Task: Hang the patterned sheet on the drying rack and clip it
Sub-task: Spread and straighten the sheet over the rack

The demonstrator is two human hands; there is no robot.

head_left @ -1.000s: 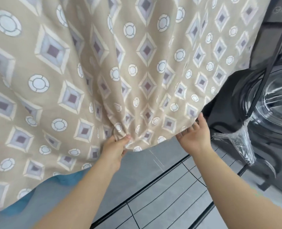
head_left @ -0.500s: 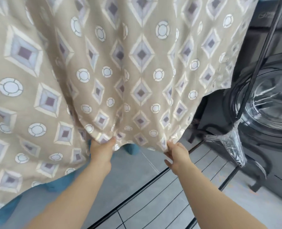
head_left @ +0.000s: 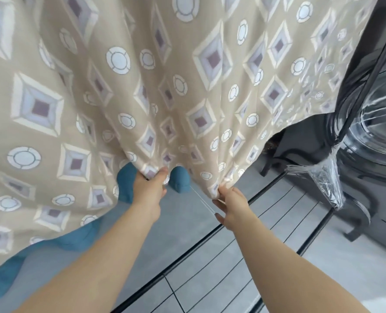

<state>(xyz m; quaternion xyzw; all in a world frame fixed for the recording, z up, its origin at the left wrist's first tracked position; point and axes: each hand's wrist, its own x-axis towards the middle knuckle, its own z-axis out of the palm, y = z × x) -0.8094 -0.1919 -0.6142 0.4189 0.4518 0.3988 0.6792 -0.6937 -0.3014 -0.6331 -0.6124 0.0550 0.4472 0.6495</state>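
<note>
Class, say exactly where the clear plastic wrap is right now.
In the head view the plastic wrap hangs at the right, bunched round the black pole in front of the washing machine, right of the right hand.

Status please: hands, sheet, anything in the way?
Left hand and right hand grip sheet hem. Sheet hangs, bunched between them. Washer at right, not blocking hands.

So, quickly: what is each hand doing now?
Left hand: grips the lower edge of the patterned sheet.
Right hand: pinches the same edge.

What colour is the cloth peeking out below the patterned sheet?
A plain teal-blue cloth, best seen in the head view.
</note>
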